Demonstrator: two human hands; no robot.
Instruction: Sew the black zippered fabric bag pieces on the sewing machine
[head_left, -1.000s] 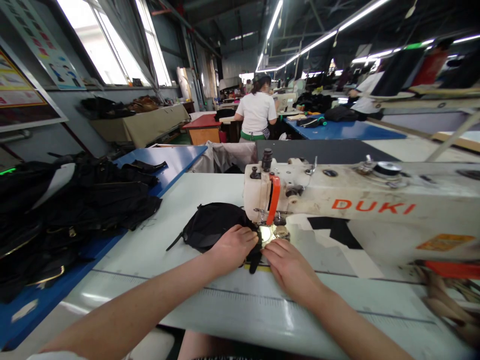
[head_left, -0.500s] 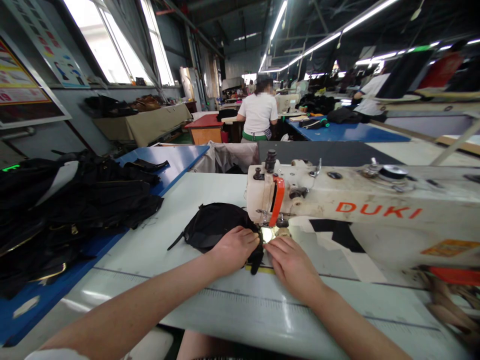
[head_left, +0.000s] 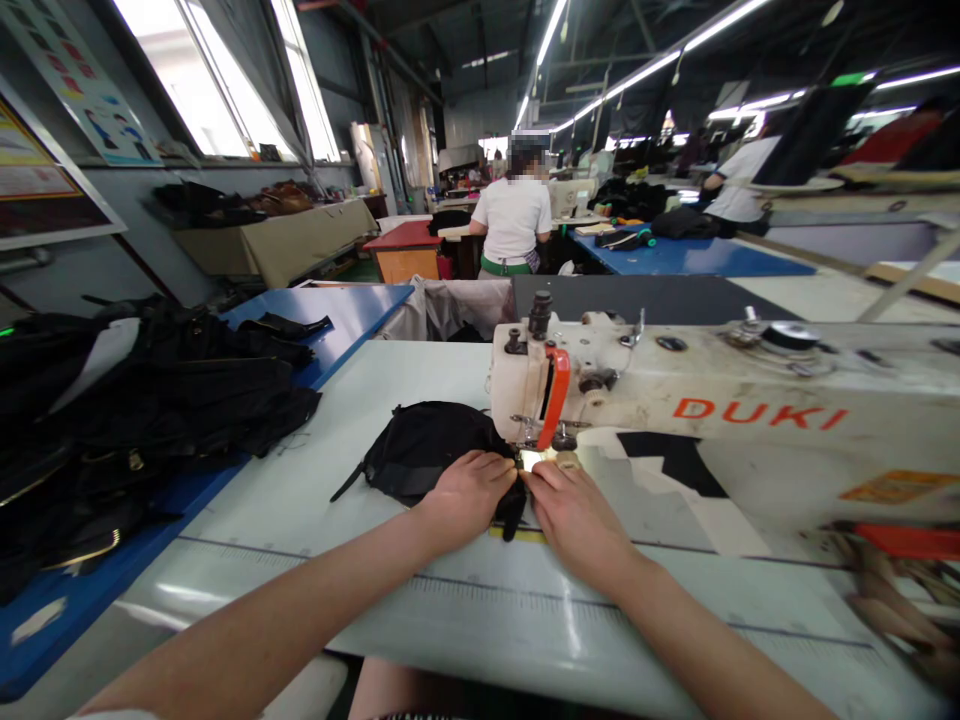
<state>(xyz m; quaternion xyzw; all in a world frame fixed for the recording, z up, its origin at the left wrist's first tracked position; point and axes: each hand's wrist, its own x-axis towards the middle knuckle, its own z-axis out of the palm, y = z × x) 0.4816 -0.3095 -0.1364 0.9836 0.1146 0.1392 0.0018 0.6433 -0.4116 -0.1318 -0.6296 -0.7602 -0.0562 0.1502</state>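
Bag lies on the pale counter at nine o'clock from the lit spot under the head of the machine, its right edge reaching towards the light. Your left hand, at eight o'clock, grasps that edge with fingers bunched; your right hand, at five o'clock, has its fingertips just beside it, but whether they pinch or merely press, I cannot tell. The step in hand seems to be guiding the edge past the needle, which I cannot make out. To do it well, steer lightly with both hands and let the machine draw the cloth, without tugging. Hold the layers flat, and let the bulk lie slack at nine o'clock so its weight does not drag. Mind the black tab at six o'clock: it could fold under. Your fingertips sit near the light, so leave them room.
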